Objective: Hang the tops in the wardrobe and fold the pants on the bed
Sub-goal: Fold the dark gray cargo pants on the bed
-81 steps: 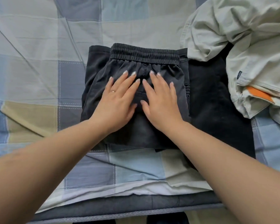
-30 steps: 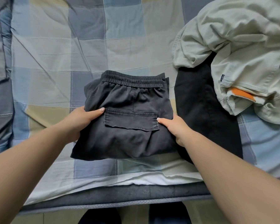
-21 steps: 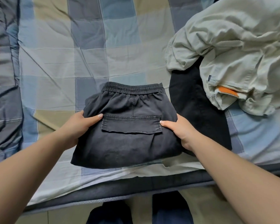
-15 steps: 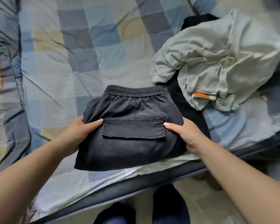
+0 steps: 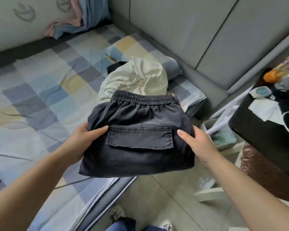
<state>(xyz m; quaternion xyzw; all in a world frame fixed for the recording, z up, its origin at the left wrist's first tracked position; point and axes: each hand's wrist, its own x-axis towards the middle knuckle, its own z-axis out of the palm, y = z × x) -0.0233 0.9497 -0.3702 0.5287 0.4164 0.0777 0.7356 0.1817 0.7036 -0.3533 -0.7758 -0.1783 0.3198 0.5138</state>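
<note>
Dark grey folded pants [image 5: 140,140] sit between both hands, lifted above the bed's edge and partly over the floor. The left hand [image 5: 81,140] grips the bundle's left side, thumb lying on top beside the pocket flap [image 5: 139,138] and fingers tucked underneath. The right hand [image 5: 196,144] grips the right side the same way, thumb on top near the flap's other end. The elastic waistband [image 5: 143,98] faces away from the person. Just behind the bundle a crumpled cream garment [image 5: 137,79] lies on the checked bedsheet [image 5: 40,90], with a bit of black cloth [image 5: 113,66] showing at its far side. A checked pillow [image 5: 172,66] rests against the grey padded headboard [image 5: 182,30]. To the right, a black table [image 5: 257,129] carries assorted items, and pale floor tiles [image 5: 157,197] show below.
</note>
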